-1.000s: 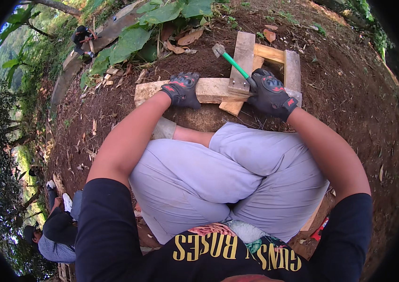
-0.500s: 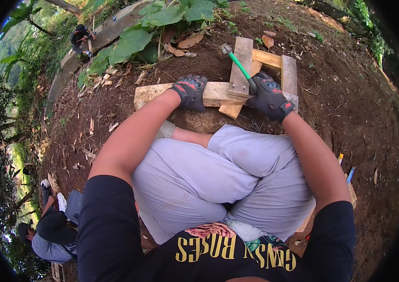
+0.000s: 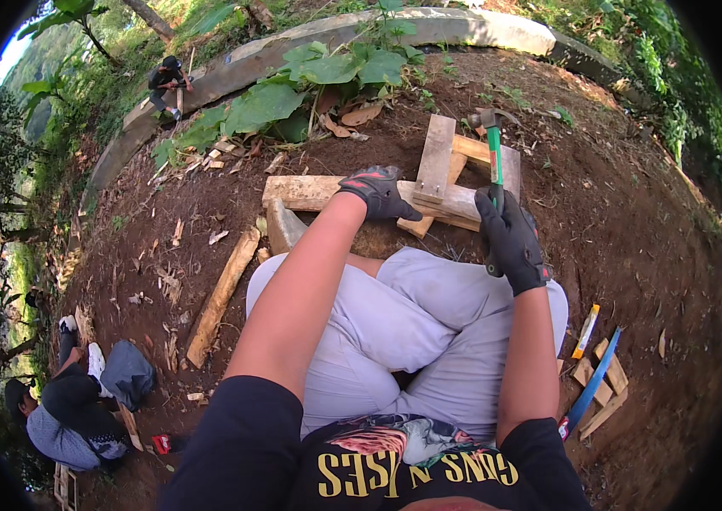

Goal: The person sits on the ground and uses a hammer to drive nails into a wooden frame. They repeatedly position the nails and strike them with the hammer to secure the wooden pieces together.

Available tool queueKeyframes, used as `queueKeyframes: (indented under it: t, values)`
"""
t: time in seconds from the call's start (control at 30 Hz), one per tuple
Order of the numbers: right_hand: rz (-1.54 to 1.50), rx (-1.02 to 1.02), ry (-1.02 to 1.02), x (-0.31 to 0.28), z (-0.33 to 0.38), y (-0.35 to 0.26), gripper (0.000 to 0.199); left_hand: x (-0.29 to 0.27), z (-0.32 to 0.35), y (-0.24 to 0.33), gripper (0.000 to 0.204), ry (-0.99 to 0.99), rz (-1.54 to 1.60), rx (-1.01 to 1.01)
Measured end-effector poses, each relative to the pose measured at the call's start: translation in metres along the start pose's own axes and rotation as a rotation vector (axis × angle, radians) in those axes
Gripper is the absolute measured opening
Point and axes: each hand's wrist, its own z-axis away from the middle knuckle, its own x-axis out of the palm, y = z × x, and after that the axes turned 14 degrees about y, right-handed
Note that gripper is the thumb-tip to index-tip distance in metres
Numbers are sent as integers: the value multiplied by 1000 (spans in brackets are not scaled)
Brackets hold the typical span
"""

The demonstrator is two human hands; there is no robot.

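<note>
My right hand [image 3: 512,243], in a dark work glove, is closed round the black grip of a claw hammer [image 3: 495,153] with a green shaft. The hammer stands nearly upright, its metal head at the top. My left hand [image 3: 378,194], gloved too, lies over a wooden beam [image 3: 306,192], its fingers stretched to the right along the near edge. The beam runs crosswise in front of my knees. On its right part rests a short plank [image 3: 436,157], joined with other pieces into a frame [image 3: 510,166]. Thin nails [image 3: 455,249] lie on the soil just below.
A log piece [image 3: 225,294] lies to the left. At the right are a blue saw blade [image 3: 595,383], a yellow-and-white tool [image 3: 585,330] and wood offcuts [image 3: 612,366]. One person [image 3: 71,417] sits at lower left, another [image 3: 169,83] far off by a concrete kerb [image 3: 463,30].
My right hand has drawn back toward me and lifted the hammer from a slant to nearly upright. My left hand has slid right along the beam, its fingers now stretched. The view has shifted.
</note>
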Motion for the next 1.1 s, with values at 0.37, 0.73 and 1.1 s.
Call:
queueKeyframes:
  t: [0.37,0.73,1.1]
  values:
    - [102,-327,158,26,68,10,28,15,-54,-10,59,45,81,-51]
    - [363,-438,268,43,68,-12,26,54,-159,-23,105,170,535,-218]
    - [449,-420,259,64,65,18,20,55,-162,17,104,36,573,-248]
